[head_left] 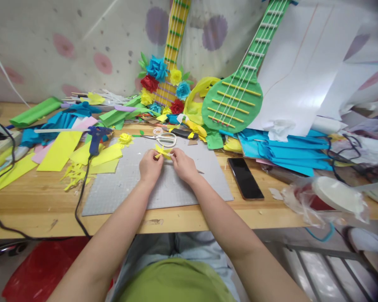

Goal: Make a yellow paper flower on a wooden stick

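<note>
Over the grey cutting mat [126, 193], my left hand [150, 167] pinches a yellow paper flower piece [162, 152] with pointed petals. My right hand [183, 164] grips the same piece from the other side, its fingers closed at the petals. A thin pointed stick [200, 171] sticks out beside the right hand; how it is held is hidden. Just beyond the hands lie scissors [166, 139] and a black and yellow utility knife [185, 133]. A finished yellow paper rose [125, 139] rests at the mat's upper left.
A blue glue gun [96, 138] lies left, its black cord [82, 188] hanging over the table edge. Yellow paper sheets [58, 153] surround it. At the back stand a green paper instrument [236, 100] and a flowered yellow one [173, 46]. A phone [245, 178] lies right.
</note>
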A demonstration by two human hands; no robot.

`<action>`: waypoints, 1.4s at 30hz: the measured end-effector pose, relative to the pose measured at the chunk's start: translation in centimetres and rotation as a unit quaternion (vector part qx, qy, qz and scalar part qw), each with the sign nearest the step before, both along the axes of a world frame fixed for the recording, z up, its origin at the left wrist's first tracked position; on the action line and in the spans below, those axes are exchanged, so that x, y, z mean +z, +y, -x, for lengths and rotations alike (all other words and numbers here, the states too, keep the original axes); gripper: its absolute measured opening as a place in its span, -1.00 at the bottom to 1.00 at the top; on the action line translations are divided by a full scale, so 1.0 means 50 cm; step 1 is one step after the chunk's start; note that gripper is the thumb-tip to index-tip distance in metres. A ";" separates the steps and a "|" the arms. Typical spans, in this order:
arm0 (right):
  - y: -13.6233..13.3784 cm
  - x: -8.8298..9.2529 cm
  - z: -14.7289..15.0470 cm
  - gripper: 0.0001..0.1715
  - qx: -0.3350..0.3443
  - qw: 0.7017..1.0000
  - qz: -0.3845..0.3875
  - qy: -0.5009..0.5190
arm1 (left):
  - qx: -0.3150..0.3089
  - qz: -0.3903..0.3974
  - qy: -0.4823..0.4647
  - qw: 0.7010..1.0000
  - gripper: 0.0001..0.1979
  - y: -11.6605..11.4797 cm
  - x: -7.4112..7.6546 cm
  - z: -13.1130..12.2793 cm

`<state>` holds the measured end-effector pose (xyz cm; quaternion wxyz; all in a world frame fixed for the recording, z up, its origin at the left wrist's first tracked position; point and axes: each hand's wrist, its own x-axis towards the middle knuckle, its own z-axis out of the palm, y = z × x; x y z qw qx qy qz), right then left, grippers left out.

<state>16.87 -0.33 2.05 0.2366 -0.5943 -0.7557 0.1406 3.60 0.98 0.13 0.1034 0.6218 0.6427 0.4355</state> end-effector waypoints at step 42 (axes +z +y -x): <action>0.005 0.001 0.010 -0.70 -0.015 0.999 -0.040 0.001 | -0.028 -0.106 0.062 0.992 -0.84 -0.008 -0.007 -0.021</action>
